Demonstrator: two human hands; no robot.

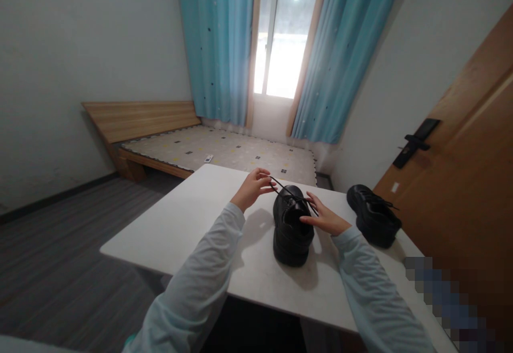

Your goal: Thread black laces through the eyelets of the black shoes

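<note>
Between left grip point(256, 185) and part-open right grip point(326, 218), draw laces point(284, 187) evenly above shoe point(292, 243). Apparently pinching laces at left; at right, cannot tell any hold.

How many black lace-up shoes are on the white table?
2: one black shoe between the two hands, the other near the table's right edge, by the door.

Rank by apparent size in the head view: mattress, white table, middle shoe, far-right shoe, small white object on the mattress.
1. White table
2. Mattress
3. Middle shoe and far-right shoe: too alike to rank
4. Small white object
</note>
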